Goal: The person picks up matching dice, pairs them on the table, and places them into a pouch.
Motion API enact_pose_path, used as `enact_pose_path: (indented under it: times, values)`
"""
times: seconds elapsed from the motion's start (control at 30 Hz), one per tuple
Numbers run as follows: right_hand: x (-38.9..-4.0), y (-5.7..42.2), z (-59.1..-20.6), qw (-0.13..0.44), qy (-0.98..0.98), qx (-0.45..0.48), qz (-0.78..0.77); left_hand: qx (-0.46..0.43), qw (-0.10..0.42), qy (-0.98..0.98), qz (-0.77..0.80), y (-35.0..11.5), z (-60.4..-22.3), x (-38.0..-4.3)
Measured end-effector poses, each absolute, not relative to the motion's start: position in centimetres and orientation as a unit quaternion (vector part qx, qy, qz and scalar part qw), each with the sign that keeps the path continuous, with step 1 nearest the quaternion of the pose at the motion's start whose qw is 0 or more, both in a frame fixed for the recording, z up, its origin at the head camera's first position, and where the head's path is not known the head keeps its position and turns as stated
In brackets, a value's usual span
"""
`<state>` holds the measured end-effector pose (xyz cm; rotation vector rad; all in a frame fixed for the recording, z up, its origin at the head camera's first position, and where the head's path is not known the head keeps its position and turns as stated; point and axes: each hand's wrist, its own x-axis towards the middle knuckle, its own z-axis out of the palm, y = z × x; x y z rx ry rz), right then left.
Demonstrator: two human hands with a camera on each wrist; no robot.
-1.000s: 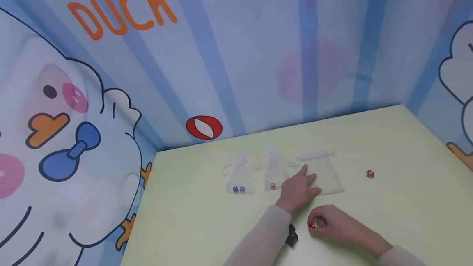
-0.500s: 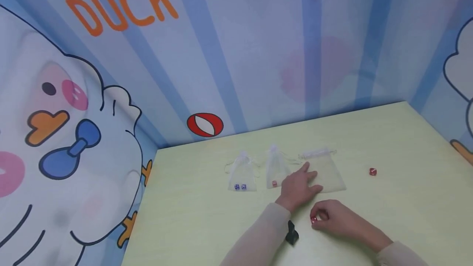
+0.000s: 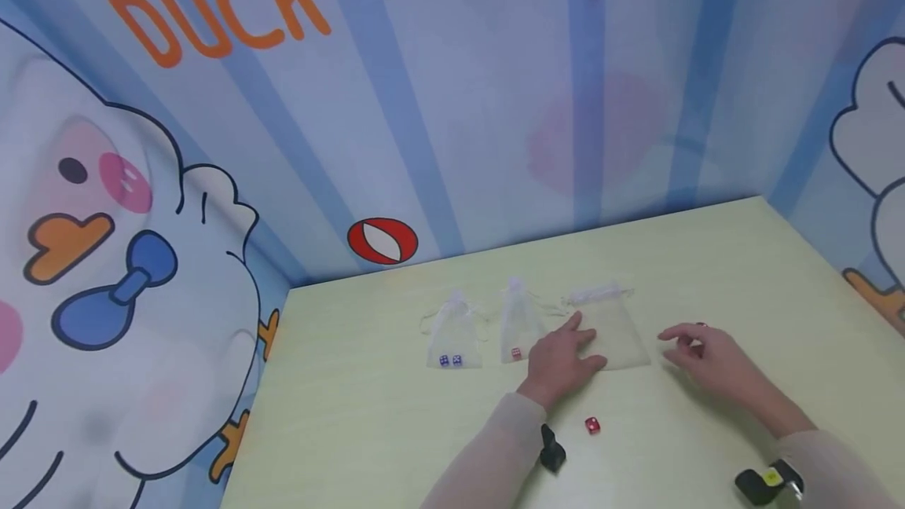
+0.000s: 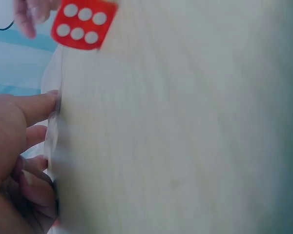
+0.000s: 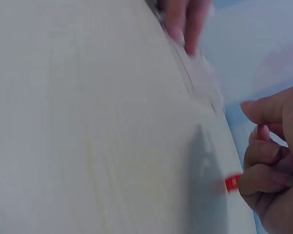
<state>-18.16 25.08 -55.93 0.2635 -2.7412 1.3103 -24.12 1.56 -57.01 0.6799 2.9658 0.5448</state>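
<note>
My left hand (image 3: 562, 360) rests with spread fingers on the left side of a flat, sheer white drawstring pouch (image 3: 622, 328). To the right of that pouch, my right hand (image 3: 714, 360) is above the table, fingers loosely bent and nothing between them. A red die (image 3: 701, 324) is mostly hidden behind the right hand; in the right wrist view part of this red die (image 5: 232, 183) shows beside the fingers. Another red die (image 3: 592, 425) lies on the table below the left hand, and the left wrist view shows six white dots on that die (image 4: 83, 24).
Left of the left hand lies a sheer pouch (image 3: 519, 324) with a red die (image 3: 516, 353) inside. Further left, another pouch (image 3: 455, 328) contains two blue dice (image 3: 450, 360). The pale table (image 3: 353, 415) meets a blue striped backdrop (image 3: 488, 100).
My right hand has let go of the red die, leaving it on the table, and has moved right and away from me toward the other red die. The left hand stays on the pouch.
</note>
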Motion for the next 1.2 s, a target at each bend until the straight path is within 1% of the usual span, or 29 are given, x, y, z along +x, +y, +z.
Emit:
enact_pose_path:
  times: [0.07,0.13,0.23,0.33,0.6,0.67,0.8,0.97,1.2]
  values:
    - [-18.4,26.6,-56.1,0.077,-0.909,0.057,0.407,0.218,0.026,0.959,0.177,1.4,-57.1,-24.1]
    - [-18.6,28.0,-56.1,0.086,-0.917,0.028,0.389,0.219,0.023,0.959,0.178,1.3,-57.1,-24.1]
    - [-18.8,29.5,-56.4,0.062,-0.929,0.008,0.365,0.221,0.022,0.957,0.185,1.3,-56.9,-24.0]
    - [-19.0,30.2,-56.7,0.028,-0.936,0.011,0.350,0.218,0.029,0.956,0.196,1.2,-56.7,-23.8]
    - [-19.3,30.1,-56.7,0.020,-0.938,0.015,0.346,0.216,0.027,0.953,0.211,1.3,-56.3,-23.8]
    - [-19.4,30.0,-56.7,0.025,-0.938,0.022,0.346,0.215,0.027,0.953,0.213,1.2,-56.4,-23.8]
    - [-19.5,30.0,-57.0,0.054,-0.938,0.037,0.342,0.213,0.032,0.953,0.215,1.2,-56.4,-23.9]
    - [-19.2,29.8,-57.2,0.072,-0.934,0.030,0.348,0.214,0.039,0.953,0.211,1.2,-56.3,-23.9]
    - [-18.0,28.5,-56.2,0.063,-0.921,0.046,0.380,0.213,0.040,0.954,0.208,1.3,-56.3,-23.8]
